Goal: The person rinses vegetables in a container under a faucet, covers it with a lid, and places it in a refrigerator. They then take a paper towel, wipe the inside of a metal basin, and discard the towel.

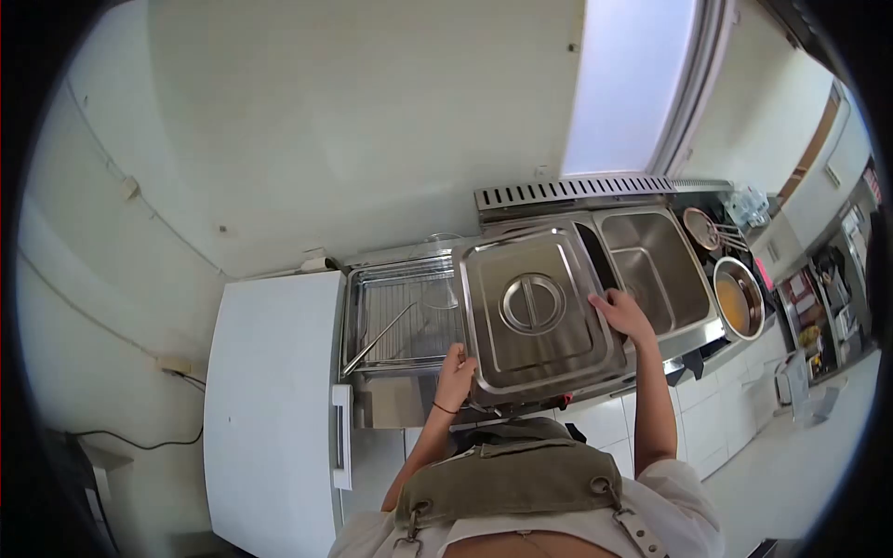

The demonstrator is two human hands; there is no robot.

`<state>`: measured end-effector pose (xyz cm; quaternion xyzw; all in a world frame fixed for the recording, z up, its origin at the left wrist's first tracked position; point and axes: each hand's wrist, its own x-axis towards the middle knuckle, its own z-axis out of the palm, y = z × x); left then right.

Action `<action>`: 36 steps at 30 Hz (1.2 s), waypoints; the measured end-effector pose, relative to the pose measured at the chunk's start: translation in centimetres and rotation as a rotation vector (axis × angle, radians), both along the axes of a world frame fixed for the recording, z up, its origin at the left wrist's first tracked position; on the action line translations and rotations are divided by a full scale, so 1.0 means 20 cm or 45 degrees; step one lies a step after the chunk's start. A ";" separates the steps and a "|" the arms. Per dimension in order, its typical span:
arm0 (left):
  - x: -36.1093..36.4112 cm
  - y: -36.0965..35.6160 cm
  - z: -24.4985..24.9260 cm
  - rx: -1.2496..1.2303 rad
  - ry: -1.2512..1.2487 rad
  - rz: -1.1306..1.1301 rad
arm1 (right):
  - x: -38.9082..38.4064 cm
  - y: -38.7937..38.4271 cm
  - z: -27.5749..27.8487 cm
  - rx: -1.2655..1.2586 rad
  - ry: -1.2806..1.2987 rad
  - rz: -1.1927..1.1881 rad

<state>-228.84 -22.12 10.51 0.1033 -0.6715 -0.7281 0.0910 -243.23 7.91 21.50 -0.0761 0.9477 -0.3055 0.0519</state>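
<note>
A rectangular stainless steel lid (502, 353) with a round recessed handle in its middle lies tilted in front of me, over the left part of the steel counter unit. My left hand (455, 381) grips its near left edge, fingers curled round the rim. On the right edge, my right hand (621, 314) holds the rim with the thumb on top; its other fingers are mostly hidden. Right of the lid is a deep steel basin (651, 274). What lies under the lid is hidden, apart from a dark gap along its right side.
To the left, a wire rack in a metal tray (381, 307) bears tongs (379, 340) and a clear container (439, 279). A white cabinet (270, 400) stands further left. On the right are a steel bowl (739, 298) with yellowish contents and a strainer (699, 229).
</note>
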 end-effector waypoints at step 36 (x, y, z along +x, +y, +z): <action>-0.01 -0.54 -0.98 0.357 -0.594 0.685 | 0.37 -0.61 0.65 -0.958 0.762 0.029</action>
